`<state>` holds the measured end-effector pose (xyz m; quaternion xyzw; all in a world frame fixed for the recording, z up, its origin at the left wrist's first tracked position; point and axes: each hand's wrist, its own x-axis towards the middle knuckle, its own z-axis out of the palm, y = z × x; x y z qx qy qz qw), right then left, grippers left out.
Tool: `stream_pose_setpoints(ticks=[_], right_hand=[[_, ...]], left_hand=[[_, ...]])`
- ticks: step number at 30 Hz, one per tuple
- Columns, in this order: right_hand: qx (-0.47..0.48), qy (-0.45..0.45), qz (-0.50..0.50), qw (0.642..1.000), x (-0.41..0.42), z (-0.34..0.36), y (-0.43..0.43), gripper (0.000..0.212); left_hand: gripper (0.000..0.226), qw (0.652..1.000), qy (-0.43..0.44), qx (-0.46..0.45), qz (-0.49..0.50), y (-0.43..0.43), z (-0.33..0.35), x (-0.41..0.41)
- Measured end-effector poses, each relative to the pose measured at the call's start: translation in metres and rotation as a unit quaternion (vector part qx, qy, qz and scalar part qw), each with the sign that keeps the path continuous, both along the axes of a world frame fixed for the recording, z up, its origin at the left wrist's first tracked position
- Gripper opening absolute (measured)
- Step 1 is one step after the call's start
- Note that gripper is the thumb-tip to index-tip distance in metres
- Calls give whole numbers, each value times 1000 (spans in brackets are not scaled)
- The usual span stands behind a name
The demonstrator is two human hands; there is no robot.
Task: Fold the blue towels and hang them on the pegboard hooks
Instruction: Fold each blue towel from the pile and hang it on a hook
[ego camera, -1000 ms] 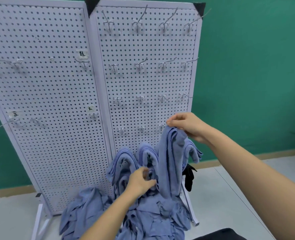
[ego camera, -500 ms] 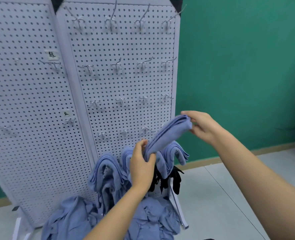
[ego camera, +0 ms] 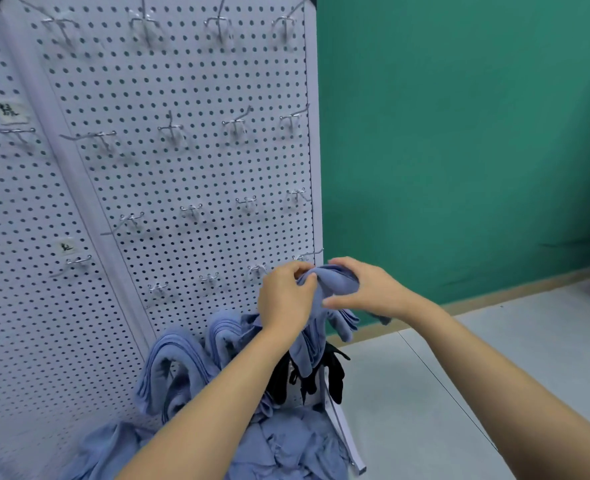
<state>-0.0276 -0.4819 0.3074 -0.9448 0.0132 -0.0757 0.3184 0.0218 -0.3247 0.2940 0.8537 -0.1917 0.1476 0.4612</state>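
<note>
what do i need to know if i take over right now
Left hand and right hand both grip one folded blue towel in front of the pegboard, near its lower right edge, just below an empty hook.
Done: several folded towels drape low on the board.
Left: hang this one, then fold and hang the loose pile on the floor.

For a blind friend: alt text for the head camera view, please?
A left hand and right hand grip a folded blue towel before a white pegboard with metal hooks. More folded towels hang below, above a loose pile.
</note>
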Motion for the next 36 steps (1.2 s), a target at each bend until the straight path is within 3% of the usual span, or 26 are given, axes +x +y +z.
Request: stream_pose_setpoints(ticks=[2,4,6,10,18,24,28,32,36], right_hand=[[-106,-45,-62,991,9,4,-6,47],[-99,-89,-94,987,14,9,-17,25],[-83,-108,-95,986,18,17,-27,19],[-71,-140,-92,983,27,37,-46,16],[112,-271,-82,952,68,34,-49,27],[163,-251,-129,945,95,-5,-47,22],[143,-215,-98,961,103,-27,-42,25],[117,-167,-56,977,103,-51,-36,40],[79,-134,-64,986,99,-73,-33,29]], left_hand=[[14,1000,-14,13,-13,-10,5,6],[15,999,-29,23,-35,-16,3,13],[26,996,-30,49,-61,-18,-3,19],[27,994,-62,73,-56,-18,-9,23],[26,992,-108,4,67,-33,30,34],[26,992,-54,-13,117,-58,9,55],[30,989,-40,-62,125,-60,-25,56],[47,997,-21,-13,79,-55,-66,61],[57,1000,0,4,20,-54,-78,57]])
